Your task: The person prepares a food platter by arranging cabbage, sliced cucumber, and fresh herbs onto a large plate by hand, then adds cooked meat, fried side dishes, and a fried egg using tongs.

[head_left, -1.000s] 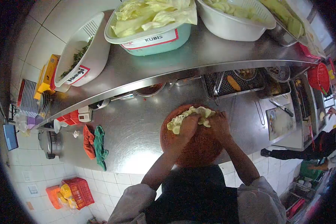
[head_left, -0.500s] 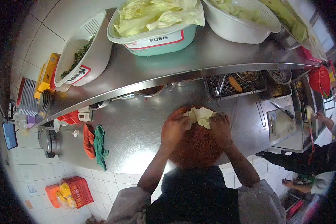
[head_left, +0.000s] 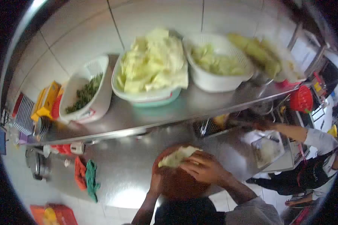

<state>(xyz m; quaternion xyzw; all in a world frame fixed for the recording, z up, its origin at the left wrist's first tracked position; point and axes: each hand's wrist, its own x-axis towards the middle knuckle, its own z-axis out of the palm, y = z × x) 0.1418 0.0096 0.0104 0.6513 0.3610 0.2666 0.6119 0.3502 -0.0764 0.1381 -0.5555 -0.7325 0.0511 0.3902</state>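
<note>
A reddish-brown round stone or clay dish point(head_left: 180, 187) sits on the steel counter in front of me. A pale green cabbage leaf point(head_left: 176, 157) lies across its far part. My right hand point(head_left: 203, 167) is over the dish, its fingers bent round the right end of the leaf. My left hand point(head_left: 156, 184) rests at the left rim of the dish, apart from the leaf; its fingers are blurred and partly hidden.
On the shelf point(head_left: 139, 133) stand a tub of cabbage point(head_left: 154, 98), a white basket of slices point(head_left: 216, 80) and a basket of dark greens point(head_left: 103, 98). Red point(head_left: 80, 173) and green point(head_left: 91, 180) cloths lie left. A co-worker's arm point(head_left: 291, 132) reaches in from the right, above a cutting board point(head_left: 267, 152).
The view has tilted up, showing more wall. My left hand has left the leaf for the dish's left rim. My right hand has turned inward. The co-worker's arm has reached over the counter.
</note>
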